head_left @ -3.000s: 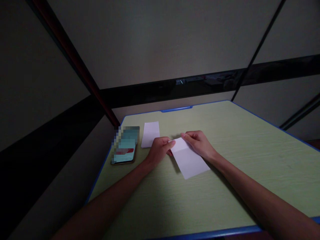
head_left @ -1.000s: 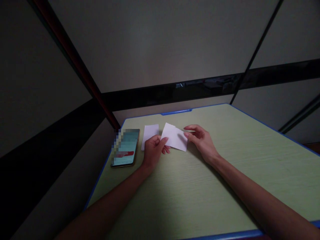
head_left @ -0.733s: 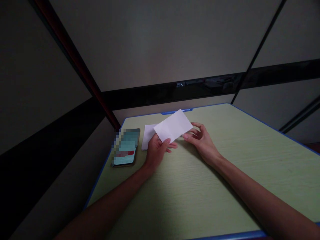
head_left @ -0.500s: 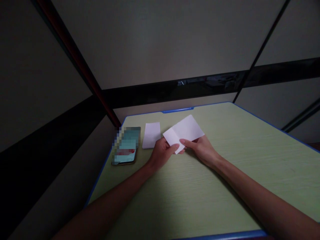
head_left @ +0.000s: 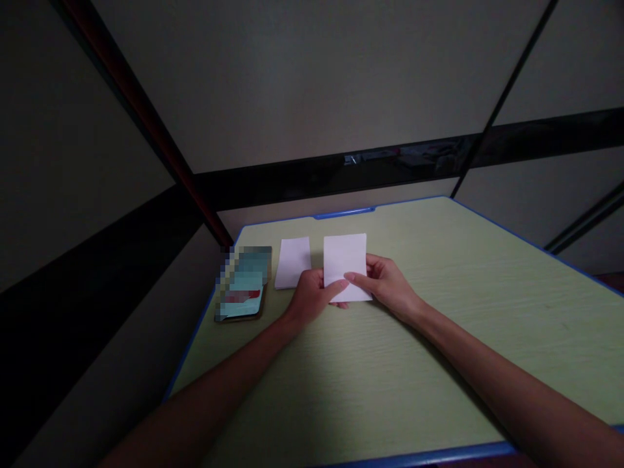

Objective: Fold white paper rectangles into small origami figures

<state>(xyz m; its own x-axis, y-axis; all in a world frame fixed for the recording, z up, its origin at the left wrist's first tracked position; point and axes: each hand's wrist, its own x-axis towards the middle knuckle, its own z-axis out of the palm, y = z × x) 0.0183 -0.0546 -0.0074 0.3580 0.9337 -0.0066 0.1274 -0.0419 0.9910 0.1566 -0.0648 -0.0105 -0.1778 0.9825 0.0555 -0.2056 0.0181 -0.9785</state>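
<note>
Both hands hold one white sheet of paper (head_left: 345,261) just above the green table (head_left: 439,338). My left hand (head_left: 312,299) pinches the sheet's lower left edge with thumb and fingers. My right hand (head_left: 387,286) grips its lower right edge, thumb on top. The sheet stands nearly straight, its long side pointing away from me. A second, smaller white paper (head_left: 293,261) lies flat on the table just left of my left hand.
A phone (head_left: 242,283) with a lit screen lies at the table's left edge, beside the smaller paper. The table has a blue rim (head_left: 344,212). Dark beams and pale wall panels rise behind it.
The sheet lay long on the table three seconds ago. Both hands lifted it, turned it in the air, and now hold it squared up in front of me.
</note>
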